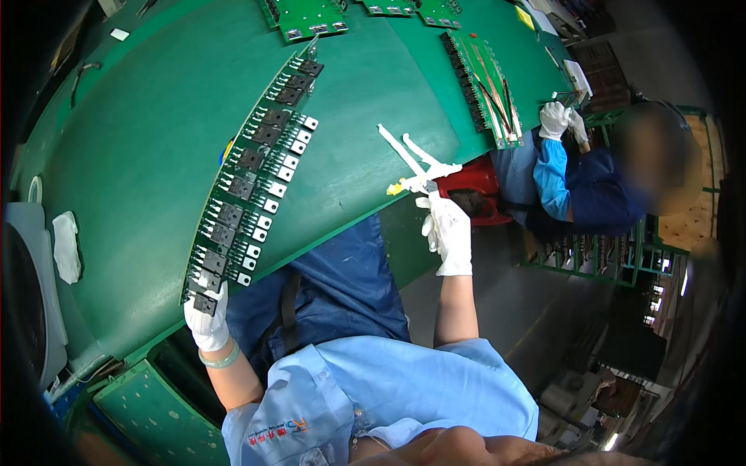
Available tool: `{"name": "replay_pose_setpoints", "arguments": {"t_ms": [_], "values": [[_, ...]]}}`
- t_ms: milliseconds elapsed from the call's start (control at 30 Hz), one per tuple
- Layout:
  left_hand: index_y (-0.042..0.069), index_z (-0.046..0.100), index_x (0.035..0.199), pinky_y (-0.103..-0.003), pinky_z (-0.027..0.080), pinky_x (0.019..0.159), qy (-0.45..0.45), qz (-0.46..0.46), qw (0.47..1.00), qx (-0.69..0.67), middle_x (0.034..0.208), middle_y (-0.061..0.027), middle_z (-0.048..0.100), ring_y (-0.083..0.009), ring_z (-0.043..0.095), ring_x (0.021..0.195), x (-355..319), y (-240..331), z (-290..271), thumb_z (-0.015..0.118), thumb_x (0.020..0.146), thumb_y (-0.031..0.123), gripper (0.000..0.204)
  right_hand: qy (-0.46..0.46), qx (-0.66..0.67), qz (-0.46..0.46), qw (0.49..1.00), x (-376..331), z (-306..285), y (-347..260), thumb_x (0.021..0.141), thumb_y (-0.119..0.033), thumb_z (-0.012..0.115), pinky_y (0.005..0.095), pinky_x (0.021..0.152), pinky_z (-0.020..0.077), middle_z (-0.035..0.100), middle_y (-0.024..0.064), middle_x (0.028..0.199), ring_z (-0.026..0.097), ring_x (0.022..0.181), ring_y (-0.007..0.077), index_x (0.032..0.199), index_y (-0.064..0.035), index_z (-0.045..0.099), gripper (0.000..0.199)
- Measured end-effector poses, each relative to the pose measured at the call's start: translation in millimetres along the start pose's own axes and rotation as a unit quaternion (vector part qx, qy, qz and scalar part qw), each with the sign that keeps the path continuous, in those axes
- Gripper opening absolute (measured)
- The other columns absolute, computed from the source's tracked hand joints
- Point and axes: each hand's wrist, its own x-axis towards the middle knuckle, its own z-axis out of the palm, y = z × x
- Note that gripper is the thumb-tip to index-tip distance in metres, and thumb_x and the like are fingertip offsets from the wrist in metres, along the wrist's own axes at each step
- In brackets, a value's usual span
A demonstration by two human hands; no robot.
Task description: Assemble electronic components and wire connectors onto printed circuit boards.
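Observation:
My left hand [208,322], in a white glove, grips the near end of a long green circuit board [233,175]. Black transistor-like parts with metal legs line the board in rows, and some along its right side show pale metal tabs. My right hand [449,233], also gloved, has its fingers closed at the lower end of a white pliers-like tool [420,167] at the table edge. Two long white arms of the tool spread apart toward the far left. A small yellow piece [395,189] shows beside it. My fingers partly hide the tool's lower end.
The green table [350,101] holds more circuit boards [307,17] at the far edge and another long board [486,89] at right. A white glove-like cloth [67,247] lies left. A co-worker [583,171] sits at right, near a red stool [474,186].

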Motion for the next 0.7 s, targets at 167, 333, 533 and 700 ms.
{"name": "replay_pose_setpoints", "arguments": {"t_ms": [167, 333, 533, 700], "values": [[0.004, 0.062, 0.104, -0.031, 0.054, 0.073, -0.171, 0.089, 0.972, 0.137, 0.102, -0.0104, 0.067, -0.0253, 0.067, 0.084, -80.6, 12.5, 70.6, 0.071, 0.069, -0.002, 0.037, 0.036, -0.076, -0.054, 0.995, -15.3, -3.2, -2.0, 0.095, -0.032, 0.055, 0.0208, 0.037, 0.0306, 0.058, 0.001, 0.056, 0.04, 0.038, 0.004, 0.1, -0.0087, 0.071, 0.028], [-0.014, 0.036, 0.137, -0.037, 0.028, 0.109, -0.434, 0.141, 0.843, 0.285, 0.14, -0.0241, 0.042, -0.0302, 0.044, 0.128, -88.9, 31.2, 127.4, 0.06, 0.081, 0.044, 0.084, 0.08, -0.177, -0.34, 0.92, -32.4, 10.9, -15.4, 0.088, -0.007, 0.062, 0.0211, 0.069, 0.0451, 0.066, 0.008, 0.097, 0.057, 0.079, 0.0081, 0.127, -0.0007, 0.057, 0.039], [-0.009, 0.035, 0.139, -0.039, 0.022, 0.112, -0.478, 0.126, 0.823, 0.279, 0.148, -0.023, 0.032, -0.0315, 0.033, 0.137, -96.8, 37.5, 132.8, 0.057, 0.085, 0.044, 0.08, -0.326, -0.28, -0.585, 0.688, -64.6, 89.4, -40.5, 0.084, -0.024, 0.061, 0.0262, 0.057, 0.0417, 0.069, 0.0101, 0.107, 0.059, 0.066, 0.0144, 0.109, -0.0043, 0.066, 0.032], [-0.007, 0.035, 0.14, -0.039, 0.023, 0.112, -0.504, 0.12, 0.815, 0.259, 0.149, -0.0219, 0.03, -0.0314, 0.032, 0.138, -83.7, 35.9, 125.2, 0.057, 0.087, 0.045, 0.078, -0.374, -0.427, -0.628, 0.532, -82.8, 153.1, -37.8, 0.083, -0.028, 0.062, 0.0284, 0.047, 0.0345, 0.066, -0.0002, 0.101, 0.044, 0.049, 0.0141, 0.121, -0.0174, 0.062, 0.04]]}}
